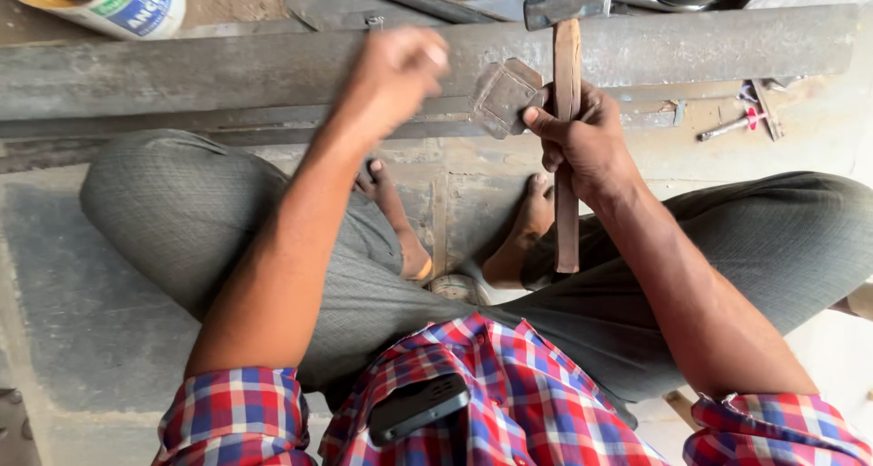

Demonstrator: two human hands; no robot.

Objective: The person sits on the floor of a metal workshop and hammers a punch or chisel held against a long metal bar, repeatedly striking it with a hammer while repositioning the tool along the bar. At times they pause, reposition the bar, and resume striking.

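Seated person, center frame: right hand point(582, 143) grips wooden-handled hammer point(566, 84), head up top. Left hand point(396, 75) blurred, fingers curled shut, near square metal plate point(503, 98) on steel bar point(227, 75). Hammering step; next needs plate steadied.

Long grey steel beam point(227, 70) across concrete floor point(82, 320), square metal plate point(503, 96) on beam, red-handled screwdriver point(730, 126) on floor

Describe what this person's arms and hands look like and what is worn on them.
Both arms are bare from above the elbow down. The short sleeves are checked in red, blue and white. The left hand is motion-blurred; the right hand is sharp. No gloves, watch or rings are visible.
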